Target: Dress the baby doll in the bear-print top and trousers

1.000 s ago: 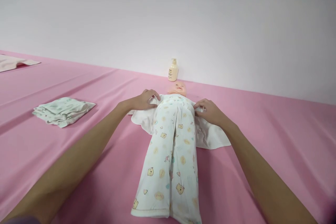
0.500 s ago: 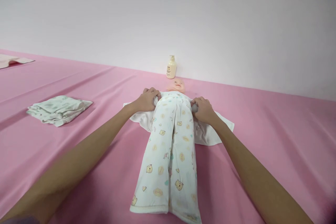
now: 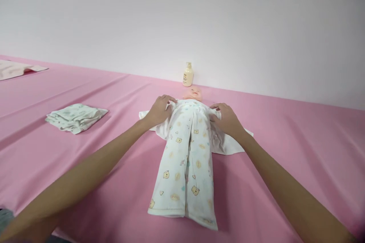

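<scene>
A baby doll lies face up on the pink sheet, only its head showing. White trousers printed with bears and clouds are spread lengthwise over its body, legs toward me. White cloth sticks out from under them on both sides. My left hand rests at the left of the waist, fingertips on the fabric, thumb and fingers apart. On the other side, my right hand touches the waist edge, with a gap between thumb and forefinger. The doll's arms cannot be made out.
A folded white printed garment lies to the left. Behind the doll's head a cream pump bottle stands by the white wall. A pale pink cloth lies at far left. The pink sheet has creases.
Both hands have loosened from their closed grips at the doll's sides, their fingers spreading over the trousers' waist. A grey thing seen in my right hand no longer shows. The view has shifted slightly.
</scene>
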The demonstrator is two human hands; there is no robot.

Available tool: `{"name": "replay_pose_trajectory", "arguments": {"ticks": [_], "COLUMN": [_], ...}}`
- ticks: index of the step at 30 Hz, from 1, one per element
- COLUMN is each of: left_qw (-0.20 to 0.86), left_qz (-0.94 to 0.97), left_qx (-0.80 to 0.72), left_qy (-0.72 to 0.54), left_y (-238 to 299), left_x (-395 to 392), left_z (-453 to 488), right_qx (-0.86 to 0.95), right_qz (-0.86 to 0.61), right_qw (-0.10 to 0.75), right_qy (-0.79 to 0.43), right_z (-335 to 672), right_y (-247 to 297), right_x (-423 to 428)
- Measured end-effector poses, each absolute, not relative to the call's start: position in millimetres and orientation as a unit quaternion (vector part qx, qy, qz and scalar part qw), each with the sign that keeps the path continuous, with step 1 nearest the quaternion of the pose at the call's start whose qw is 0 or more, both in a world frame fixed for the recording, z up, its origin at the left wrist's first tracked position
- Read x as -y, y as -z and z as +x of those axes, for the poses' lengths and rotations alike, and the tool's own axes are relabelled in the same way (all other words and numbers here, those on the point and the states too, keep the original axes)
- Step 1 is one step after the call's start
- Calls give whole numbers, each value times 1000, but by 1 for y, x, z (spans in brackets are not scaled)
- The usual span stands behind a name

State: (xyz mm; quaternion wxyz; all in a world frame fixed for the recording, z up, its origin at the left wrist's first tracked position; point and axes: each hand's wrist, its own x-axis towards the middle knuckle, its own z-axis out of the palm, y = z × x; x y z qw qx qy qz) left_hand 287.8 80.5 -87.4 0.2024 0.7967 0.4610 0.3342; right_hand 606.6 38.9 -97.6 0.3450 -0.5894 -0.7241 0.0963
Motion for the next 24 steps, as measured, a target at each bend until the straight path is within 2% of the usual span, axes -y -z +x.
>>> {"name": "replay_pose_trajectory", "arguments": {"ticks": [3, 5, 8, 11, 15, 20, 24], "left_qw": [274, 322, 351, 333, 342, 383, 429], "left_qz": [769, 757, 731, 705, 668, 676, 639], "left_qx": [-448, -448, -457, -469, -498, -510, -543], "left_qy": [-364, -350, -366, -415, -435, -369, -337], "left_y": [104, 115, 123, 126, 127, 124, 122], "left_x": [-46, -27, -12, -10, -16, -28, -35], "left_z": [303, 311, 315, 312, 304, 299, 304], "right_qx": [687, 668, 660, 632, 553, 649, 676], "right_qz": [-570, -560, -547, -543, -608, -611, -588], "right_qw": [416, 410, 400, 450, 511, 417, 398], "right_qy": [-173, -268, -324, -321, -253, -177, -196], "right_z": [582, 563, 545, 543, 555, 570, 571], "right_y": [102, 109, 118, 124, 133, 147, 144], "right_x": [-5, 14, 31, 35, 27, 12, 10]}}
